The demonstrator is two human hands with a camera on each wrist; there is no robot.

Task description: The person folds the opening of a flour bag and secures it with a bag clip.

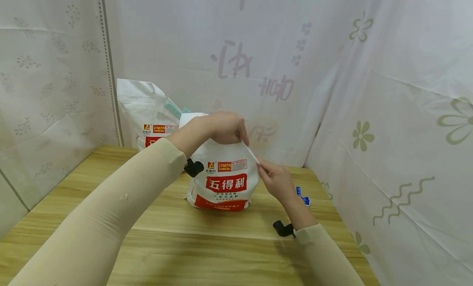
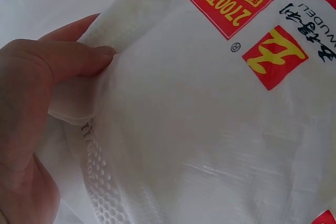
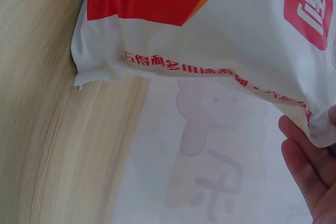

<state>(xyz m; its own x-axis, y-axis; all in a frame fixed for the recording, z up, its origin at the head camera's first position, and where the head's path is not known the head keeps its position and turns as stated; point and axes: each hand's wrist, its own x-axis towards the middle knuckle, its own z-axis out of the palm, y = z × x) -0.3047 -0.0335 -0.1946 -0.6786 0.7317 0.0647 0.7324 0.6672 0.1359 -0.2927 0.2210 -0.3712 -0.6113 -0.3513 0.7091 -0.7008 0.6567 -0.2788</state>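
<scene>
A white flour bag (image 1: 226, 183) with red and gold printing stands upright on the wooden table. At its top, my left hand (image 1: 226, 125) pinches the folded edge; in the left wrist view the thumb (image 2: 86, 59) presses on the white plastic. My right hand (image 1: 276, 180) grips the upper right edge, and the rim is pulled taut between both hands. From the right wrist view, its fingers (image 3: 304, 153) pinch the bag's corner while the bag's side seam shows red lettering. The bag's contents are hidden.
Behind and to the left stands a second, similar flour bag (image 1: 148, 107), its top rising high. A small blue and white item (image 1: 304, 197) lies on the table (image 1: 207, 241) beyond my right wrist. Patterned white curtains (image 1: 399, 113) enclose the table at the back and sides.
</scene>
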